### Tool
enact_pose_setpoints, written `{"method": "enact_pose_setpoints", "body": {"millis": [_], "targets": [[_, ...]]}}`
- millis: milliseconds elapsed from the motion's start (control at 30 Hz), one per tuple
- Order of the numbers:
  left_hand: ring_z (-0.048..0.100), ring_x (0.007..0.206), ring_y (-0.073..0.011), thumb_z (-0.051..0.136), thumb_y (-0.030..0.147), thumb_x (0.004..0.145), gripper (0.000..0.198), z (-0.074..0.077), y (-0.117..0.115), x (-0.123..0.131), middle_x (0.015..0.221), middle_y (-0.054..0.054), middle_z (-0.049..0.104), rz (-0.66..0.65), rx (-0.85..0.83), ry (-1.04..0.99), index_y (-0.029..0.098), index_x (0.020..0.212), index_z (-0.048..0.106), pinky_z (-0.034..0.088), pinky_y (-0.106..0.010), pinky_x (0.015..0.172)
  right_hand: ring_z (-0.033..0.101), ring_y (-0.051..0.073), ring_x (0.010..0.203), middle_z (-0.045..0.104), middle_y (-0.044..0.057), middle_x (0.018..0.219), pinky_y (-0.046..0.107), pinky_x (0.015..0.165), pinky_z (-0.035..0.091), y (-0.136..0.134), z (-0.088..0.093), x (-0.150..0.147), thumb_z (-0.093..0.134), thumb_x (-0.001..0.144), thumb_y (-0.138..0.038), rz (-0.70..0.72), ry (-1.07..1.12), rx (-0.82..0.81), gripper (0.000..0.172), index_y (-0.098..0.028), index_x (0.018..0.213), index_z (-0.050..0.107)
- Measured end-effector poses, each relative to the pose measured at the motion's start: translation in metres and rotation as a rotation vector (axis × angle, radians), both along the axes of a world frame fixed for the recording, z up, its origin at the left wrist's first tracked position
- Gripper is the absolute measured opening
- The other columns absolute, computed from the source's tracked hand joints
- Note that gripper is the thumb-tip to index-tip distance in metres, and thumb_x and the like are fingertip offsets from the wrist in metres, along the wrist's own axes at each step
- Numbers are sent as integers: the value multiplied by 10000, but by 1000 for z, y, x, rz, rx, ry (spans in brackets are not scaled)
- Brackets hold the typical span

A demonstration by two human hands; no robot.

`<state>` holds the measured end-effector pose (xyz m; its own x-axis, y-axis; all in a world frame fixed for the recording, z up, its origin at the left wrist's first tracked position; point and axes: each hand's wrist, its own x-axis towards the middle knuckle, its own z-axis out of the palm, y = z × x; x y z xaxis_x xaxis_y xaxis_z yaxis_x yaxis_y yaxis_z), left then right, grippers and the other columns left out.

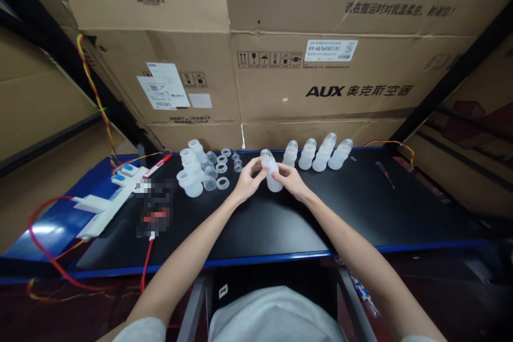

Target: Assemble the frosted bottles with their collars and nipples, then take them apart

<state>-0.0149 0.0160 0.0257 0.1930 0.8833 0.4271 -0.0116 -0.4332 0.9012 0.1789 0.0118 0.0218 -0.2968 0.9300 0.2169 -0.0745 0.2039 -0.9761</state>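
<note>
While the left hand (pixel 250 180) and the right hand (pixel 292 179) grip one milky bottle (pixel 271 166) between them, thumbs on its near side, it leans slightly over the middle of the counter (pixel 248 230); whether its base touches the surface I cannot tell. Both hands are clamped on it, close together. As I judge it, this handling goes best with one hand steadying the body low down and the other working the upper end, kept square to the neck, with light pressure, since thin plastic may give under a hard squeeze. Just right of the hands, four capped bottles (pixel 325 155) stand in a row; to the left are open bottles (pixel 193 186) in a cluster, then clear caps (pixel 209 183), rings (pixel 218 183) and small teats (pixel 238 167). Farther left lie a power strip (pixel 107 209), a red marker (pixel 157 165) and a pixelated dark object (pixel 158 197); at far right, a screwdriver (pixel 385 174). The counter is black with a blue edge, backed by printed cardboard (pixel 276 101) between dark posts (pixel 444 81)
</note>
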Motion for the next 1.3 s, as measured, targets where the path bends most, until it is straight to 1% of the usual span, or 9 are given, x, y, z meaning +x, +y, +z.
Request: {"method": "enact_pose_setpoints", "body": {"millis": [133,300,467,567,767,867,1000,1167,1300], "targets": [[773,1143,-297,781,558,919,565,-16,0,-1,1304,-158,777,4,30,77,167,1317,695,642,-407,952,763,294,1129,807,107,1212,466,1028,588,3,-11,0,889,794,-602,-19,-94,79,647,-208,1273,707],[790,1141,-315,821,526,885,556,-26,4,-2,1277,-170,794,37,-18,60,145,1278,725,638,-496,1047,762,276,1093,773,111,1195,430,936,619,9,-21,4,937,746,-532,-79,-169,144,631,-213,1201,639],[779,1199,-339,891,498,835,696,-30,4,-6,1330,-192,777,2,-51,106,131,1388,684,602,-563,1126,730,244,960,720,111,1234,402,816,609,6,-20,6,863,832,-520,-291,-401,321,565,-224,1251,627],[776,1206,-340,861,494,870,694,-30,4,-9,1343,-200,769,-8,-52,130,122,1422,667,614,-560,1112,719,239,906,737,83,1196,396,801,583,0,-16,5,836,861,-473,-382,-526,359,534,-245,1270,579],[768,1207,-301,751,387,958,566,-27,6,-13,1385,-172,750,64,72,271,159,1464,641,624,-510,1095,692,233,806,750,45,927,340,733,509,-8,-9,1,719,952,-400,-478,-695,390,181,-250,890,638],[772,1171,-272,699,286,966,504,-29,7,-15,1321,-139,780,104,128,423,182,1456,635,609,-485,1098,689,221,748,767,32,842,316,696,472,-9,-8,-1,691,972,-358,-444,-744,385,168,-251,844,673],[798,1046,-251,651,188,945,387,-29,6,-16,1125,-76,835,162,143,585,224,1326,709,619,-398,991,699,209,720,799,11,873,311,692,465,-11,-12,-4,702,978,-348,-298,-777,378,112,-270,1041,751],[790,860,-250,628,202,962,237,-18,-1,-14,918,-46,828,365,134,796,245,1131,788,568,-347,800,717,211,796,819,26,1025,322,754,510,-7,-17,-9,708,966,-281,-138,-765,393,319,-268,1284,733],[784,838,-259,600,270,1004,236,-10,-6,-11,833,-50,808,448,78,981,249,1124,803,530,-341,784,713,213,861,818,42,1090,327,804,521,-1,-19,-11,684,978,-249,-133,-776,401,391,-242,1369,695]]}}
